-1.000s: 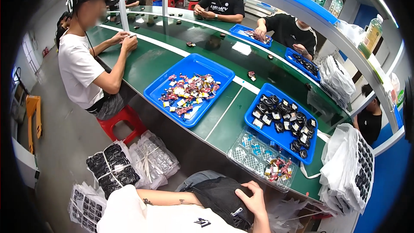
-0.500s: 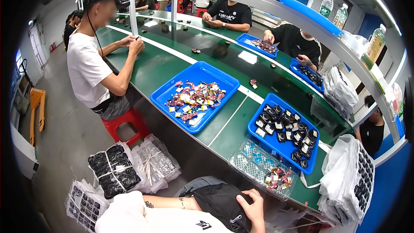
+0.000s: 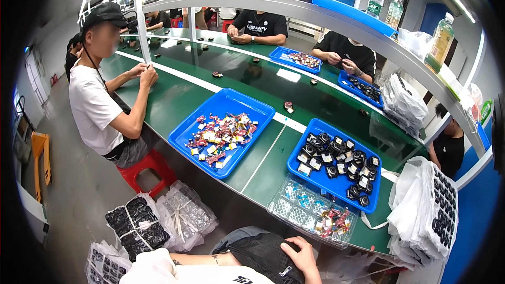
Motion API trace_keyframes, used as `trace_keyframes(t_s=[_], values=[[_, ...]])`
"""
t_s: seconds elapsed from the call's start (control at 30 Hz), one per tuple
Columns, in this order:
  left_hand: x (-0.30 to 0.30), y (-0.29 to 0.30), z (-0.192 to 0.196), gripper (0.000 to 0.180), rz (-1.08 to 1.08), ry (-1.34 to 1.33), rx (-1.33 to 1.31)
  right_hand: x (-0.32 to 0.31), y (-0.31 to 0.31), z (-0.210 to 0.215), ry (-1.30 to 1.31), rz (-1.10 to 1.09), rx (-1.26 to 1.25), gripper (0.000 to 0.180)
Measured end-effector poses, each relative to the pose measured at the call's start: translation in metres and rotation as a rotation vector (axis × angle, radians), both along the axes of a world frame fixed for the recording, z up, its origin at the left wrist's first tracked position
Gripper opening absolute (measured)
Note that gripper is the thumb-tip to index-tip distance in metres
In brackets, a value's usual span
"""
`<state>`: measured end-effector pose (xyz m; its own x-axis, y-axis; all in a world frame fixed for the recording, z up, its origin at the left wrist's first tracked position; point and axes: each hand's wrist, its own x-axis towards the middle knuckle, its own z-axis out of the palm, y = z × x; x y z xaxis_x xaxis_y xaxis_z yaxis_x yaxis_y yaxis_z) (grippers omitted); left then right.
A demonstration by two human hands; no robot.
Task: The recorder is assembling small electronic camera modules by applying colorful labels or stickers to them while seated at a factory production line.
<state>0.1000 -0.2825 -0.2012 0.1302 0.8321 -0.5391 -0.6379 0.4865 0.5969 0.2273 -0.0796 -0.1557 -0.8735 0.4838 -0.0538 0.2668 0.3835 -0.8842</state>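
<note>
My right hand (image 3: 301, 255) rests on a black mesh bag (image 3: 258, 253) in my lap, its fingers stretched out and apart. From the lower left my left forearm (image 3: 208, 260) reaches under or behind the bag, which hides that hand. In front of me a clear plastic tray (image 3: 278, 209) lies at the bench edge, holding small red and yellow parts (image 3: 334, 222) at one end. Beyond it a blue tray (image 3: 344, 186) carries several black camera-like modules (image 3: 339, 159). Another blue tray (image 3: 181, 135), farther left, contains a heap of red, white and yellow parts (image 3: 223, 135).
A person in a white shirt (image 3: 92, 94) sits at the left on a red stool (image 3: 150, 168). Two people work across the green bench (image 3: 173, 92). Tied packs (image 3: 138, 226) lie at lower left. Stacked sheets of black parts (image 3: 421, 210) stand right, under a shelf (image 3: 336, 17).
The view has swung, so the bench and trays sit farther left. The person across on the right has brought both hands together, away from the parts tray. My right hand stays on the bag.
</note>
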Motion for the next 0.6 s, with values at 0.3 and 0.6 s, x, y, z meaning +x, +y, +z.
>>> trace_keyframes(t_s=[0.3,0.6], values=[[0.002,0.007,-0.008,0.054,0.180,-0.250,-0.058,-0.010,0.012,-0.023,-0.076,0.043,-0.127,0.032],[-0.010,0.019,0.009,0.053,0.456,-0.556,-0.111,-0.025,0.025,-0.034,-0.276,0.130,-0.286,0.052]])
